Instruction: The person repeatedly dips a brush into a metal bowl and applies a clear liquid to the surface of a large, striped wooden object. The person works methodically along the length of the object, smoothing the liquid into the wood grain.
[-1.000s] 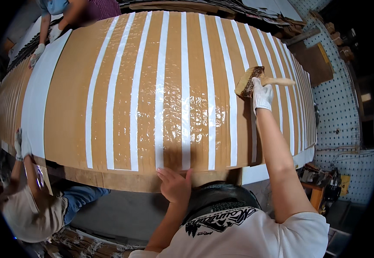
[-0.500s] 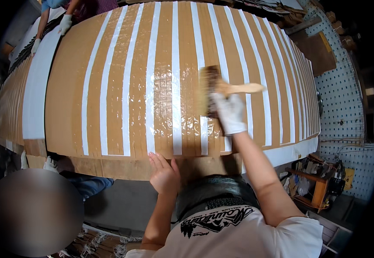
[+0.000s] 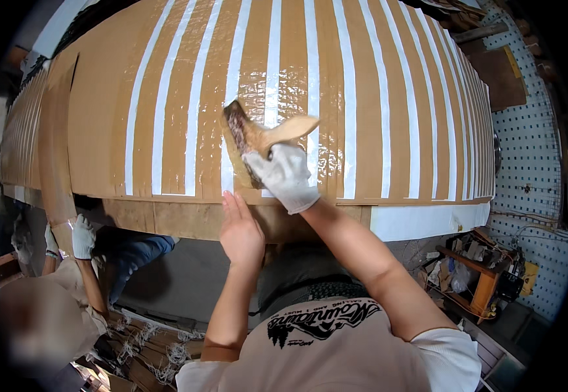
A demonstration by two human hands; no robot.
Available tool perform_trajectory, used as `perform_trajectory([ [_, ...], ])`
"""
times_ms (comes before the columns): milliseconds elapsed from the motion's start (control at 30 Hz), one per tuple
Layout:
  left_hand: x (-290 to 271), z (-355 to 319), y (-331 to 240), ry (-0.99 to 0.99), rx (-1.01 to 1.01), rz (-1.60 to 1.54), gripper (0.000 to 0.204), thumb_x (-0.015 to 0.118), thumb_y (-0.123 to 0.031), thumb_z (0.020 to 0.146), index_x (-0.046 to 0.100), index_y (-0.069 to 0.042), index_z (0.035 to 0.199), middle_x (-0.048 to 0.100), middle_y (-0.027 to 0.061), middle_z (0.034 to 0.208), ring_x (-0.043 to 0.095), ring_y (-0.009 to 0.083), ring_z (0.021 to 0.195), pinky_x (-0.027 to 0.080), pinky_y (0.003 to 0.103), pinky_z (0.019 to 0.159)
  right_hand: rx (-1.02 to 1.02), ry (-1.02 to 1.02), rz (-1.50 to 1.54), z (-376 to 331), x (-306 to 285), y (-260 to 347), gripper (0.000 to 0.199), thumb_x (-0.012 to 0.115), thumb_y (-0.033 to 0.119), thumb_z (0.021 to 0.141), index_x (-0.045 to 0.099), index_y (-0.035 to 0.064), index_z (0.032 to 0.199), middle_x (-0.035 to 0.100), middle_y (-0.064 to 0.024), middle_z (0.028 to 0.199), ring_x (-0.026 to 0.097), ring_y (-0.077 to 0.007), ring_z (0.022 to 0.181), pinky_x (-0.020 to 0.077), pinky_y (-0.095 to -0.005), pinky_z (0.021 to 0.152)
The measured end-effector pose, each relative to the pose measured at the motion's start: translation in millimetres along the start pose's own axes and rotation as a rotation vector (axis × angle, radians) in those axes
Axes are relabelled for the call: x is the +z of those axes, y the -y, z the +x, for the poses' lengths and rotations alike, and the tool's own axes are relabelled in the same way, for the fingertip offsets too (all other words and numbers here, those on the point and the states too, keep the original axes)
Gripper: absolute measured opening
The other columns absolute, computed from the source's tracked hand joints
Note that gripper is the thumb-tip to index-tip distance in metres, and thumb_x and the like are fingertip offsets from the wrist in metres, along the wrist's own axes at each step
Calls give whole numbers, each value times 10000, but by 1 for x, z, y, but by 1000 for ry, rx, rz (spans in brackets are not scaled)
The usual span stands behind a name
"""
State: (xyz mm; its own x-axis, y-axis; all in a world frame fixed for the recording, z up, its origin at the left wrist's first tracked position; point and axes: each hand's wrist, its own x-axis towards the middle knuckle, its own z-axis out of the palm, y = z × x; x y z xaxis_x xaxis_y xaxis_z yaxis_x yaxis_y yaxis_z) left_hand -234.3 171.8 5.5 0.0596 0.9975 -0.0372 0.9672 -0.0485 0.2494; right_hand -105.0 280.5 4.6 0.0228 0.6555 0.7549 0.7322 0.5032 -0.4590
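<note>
My right hand (image 3: 284, 173), in a white glove, grips a wide flat brush (image 3: 254, 134) with a pale wooden handle and dark-stained bristles. The bristles lie over a white strip left of the middle. Beneath is a layer of brown sheets (image 3: 101, 137) with white strips (image 3: 191, 130) between them; wet, glossy patches show around the brush. My bare left hand (image 3: 242, 228) has its fingers stretched out together, the tips touching the near edge of the sheets just below the brush.
At the left, another person's gloved hands (image 3: 83, 236) hold the near end of a long brown board (image 3: 55, 144). A wooden ledge (image 3: 166, 219) runs below the sheets. Cluttered shelving (image 3: 483, 291) stands at the lower right beside a perforated wall panel (image 3: 526, 150).
My right hand has swept the brush left and somewhat nearer. My left hand stays at the edge. At left, a brown board lies where a white one was; the far person has left view.
</note>
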Motion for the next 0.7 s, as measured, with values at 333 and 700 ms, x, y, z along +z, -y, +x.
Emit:
perform_trajectory([
  [333, 3, -13, 11, -99, 63, -139, 493, 554, -71, 893, 455, 69, 1355, 438, 296, 1401, 468, 388, 1291, 421, 399, 1043, 812, 393, -581, 11, -173, -92, 400, 699, 411, 844, 707, 17, 915, 695, -148, 806, 653, -251, 693, 505, -389, 664],
  [700, -2, -14, 53, -248, -56, -262, 525, 539, 19, 847, 479, -15, 1368, 471, 169, 1417, 470, 355, 1273, 384, 403, 1057, -348, 759, -325, 30, -78, 8, 355, 521, 206, 911, 565, 180, 1262, 570, -13, 881, 561, -106, 670, 451, -211, 534],
])
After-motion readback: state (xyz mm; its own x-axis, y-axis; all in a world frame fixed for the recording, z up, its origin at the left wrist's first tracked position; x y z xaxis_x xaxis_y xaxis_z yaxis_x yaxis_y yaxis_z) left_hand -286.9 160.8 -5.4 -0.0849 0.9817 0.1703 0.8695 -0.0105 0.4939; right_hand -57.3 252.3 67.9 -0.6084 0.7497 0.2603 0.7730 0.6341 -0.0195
